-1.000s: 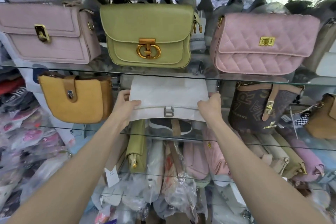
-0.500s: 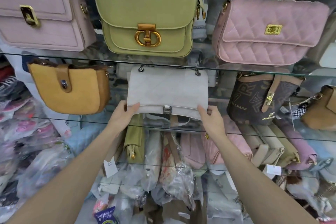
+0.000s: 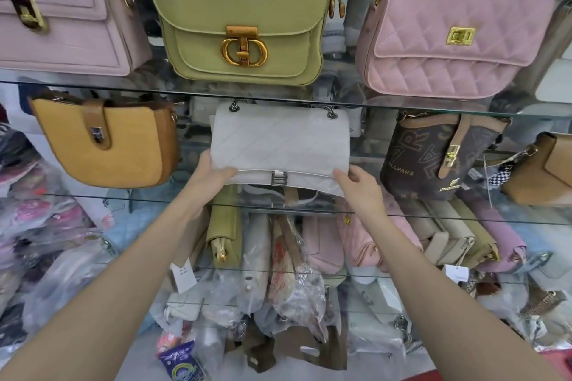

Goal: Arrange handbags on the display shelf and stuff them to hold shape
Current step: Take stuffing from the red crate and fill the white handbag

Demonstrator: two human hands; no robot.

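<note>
My left hand [image 3: 210, 175] gripped the white bag [image 3: 280, 147] at its lower left corner; my right hand [image 3: 360, 187], fingers loosely curled, touched its lower right. It stood on the middle shelf [image 3: 433, 216], looking full; I judged only straightening remained.

Both hands [image 3: 213, 176] on white bag [image 3: 280, 141].
</note>
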